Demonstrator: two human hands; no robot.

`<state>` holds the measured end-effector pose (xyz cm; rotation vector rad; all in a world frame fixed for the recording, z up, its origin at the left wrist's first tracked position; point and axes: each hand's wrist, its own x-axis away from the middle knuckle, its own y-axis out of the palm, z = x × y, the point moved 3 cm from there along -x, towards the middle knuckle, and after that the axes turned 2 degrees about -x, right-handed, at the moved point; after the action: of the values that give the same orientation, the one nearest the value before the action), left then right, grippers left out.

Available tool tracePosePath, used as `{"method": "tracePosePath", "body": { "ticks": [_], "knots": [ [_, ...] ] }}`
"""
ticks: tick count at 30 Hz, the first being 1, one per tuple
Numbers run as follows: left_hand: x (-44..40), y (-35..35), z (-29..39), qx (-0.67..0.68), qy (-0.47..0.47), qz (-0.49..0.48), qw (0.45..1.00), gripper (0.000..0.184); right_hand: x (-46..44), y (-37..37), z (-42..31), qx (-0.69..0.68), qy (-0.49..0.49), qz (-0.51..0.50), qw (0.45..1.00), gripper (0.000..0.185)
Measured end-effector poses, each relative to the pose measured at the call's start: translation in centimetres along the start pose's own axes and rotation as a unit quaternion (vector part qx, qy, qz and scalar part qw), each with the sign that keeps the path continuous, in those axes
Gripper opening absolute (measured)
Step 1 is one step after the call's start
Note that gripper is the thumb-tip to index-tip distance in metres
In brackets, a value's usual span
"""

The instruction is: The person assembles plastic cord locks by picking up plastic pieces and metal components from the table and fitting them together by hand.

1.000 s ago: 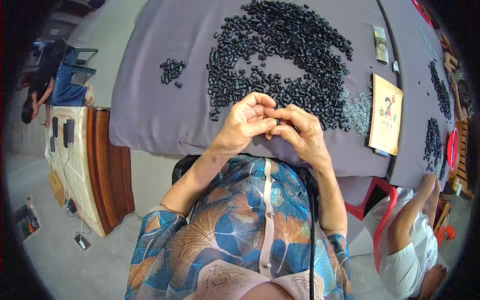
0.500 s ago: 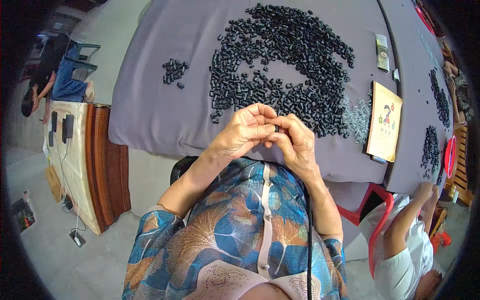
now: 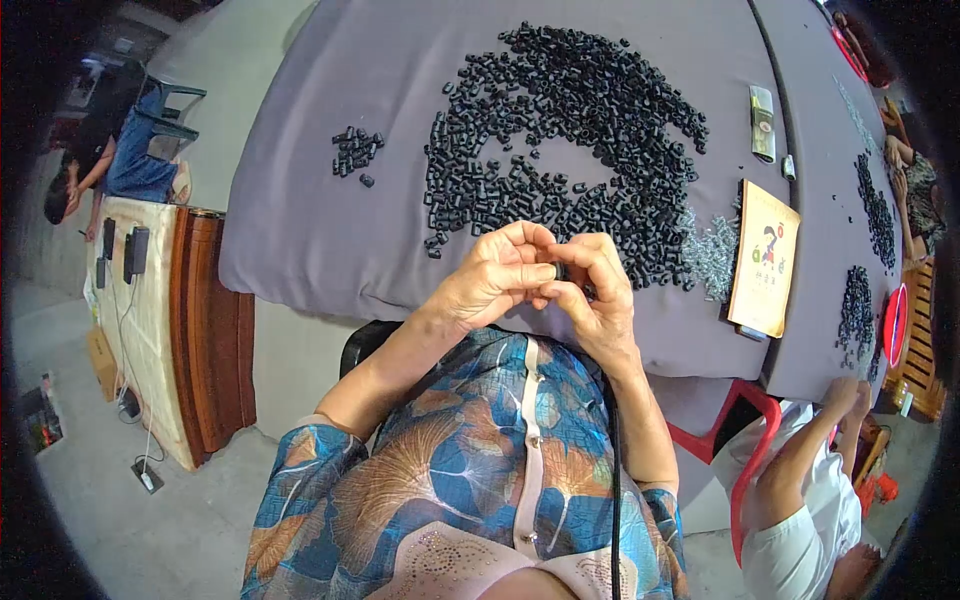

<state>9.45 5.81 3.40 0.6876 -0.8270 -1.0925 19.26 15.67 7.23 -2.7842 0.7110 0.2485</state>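
My left hand (image 3: 490,280) and right hand (image 3: 606,300) are together at the counter's (image 3: 300,220) near edge, fingertips pinched around a small black piece (image 3: 560,271), probably because something so tiny needs both; my fingers hide exactly how each one grips. The main black heap (image 3: 630,190) spreads just beyond, presumably for easy reach. A little black cluster (image 3: 356,152) lies apart toward the left edge, perhaps to stay separate. Clear bits (image 3: 712,250) sit beside the booklet (image 3: 765,262), right of the heap.

A blue elbow-sleeved blouse (image 3: 430,480) with tan ginkgo-leaf print has a studded pale-pink collar (image 3: 430,562) and buttoned cream placket (image 3: 532,408).
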Motion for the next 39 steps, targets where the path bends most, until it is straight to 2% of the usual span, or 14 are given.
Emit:
{"method": "tracePosePath", "body": {
  "ticks": [12, 15, 24, 28, 31, 34, 39],
  "knots": [
    [0.1, 0.3, -0.4, 0.044, -0.007, 0.006, 0.999, 0.034, -0.5, 0.0, -0.7, 0.047, -0.077, -0.015, 0.996, 0.021],
    [0.1, 0.2, -0.7, 0.076, -0.022, -0.027, 0.997, 0.035, -0.3, 0.2, -1.2, 0.037, -0.049, -0.013, 0.998, 0.02],
    [0.2, 1.5, -0.4, 0.113, -0.014, -0.015, 0.993, 0.031, -0.8, -0.2, -1.7, 0.068, -0.086, 0.003, 0.994, 0.019],
    [-0.2, 1.0, -0.5, 0.111, -0.011, 0.014, 0.994, 0.03, -0.9, -0.2, -0.8, 0.054, -0.081, 0.011, 0.995, 0.018],
    [-0.3, 1.5, 0.1, 0.057, -0.003, 0.032, 0.998, 0.032, -1.1, -0.2, -0.5, 0.017, -0.073, 0.017, 0.997, 0.018],
    [-0.9, 1.9, 0.5, 0.028, 0.021, 0.019, 0.999, 0.03, -1.3, -0.6, -0.6, -0.014, -0.053, 0.024, 0.998, 0.019],
    [-1.1, 2.6, 0.6, -0.001, 0.037, 0.034, 0.999, 0.027, -1.1, -1.4, -0.4, 0.042, -0.07, 0.064, 0.995, 0.023]
  ]
}}
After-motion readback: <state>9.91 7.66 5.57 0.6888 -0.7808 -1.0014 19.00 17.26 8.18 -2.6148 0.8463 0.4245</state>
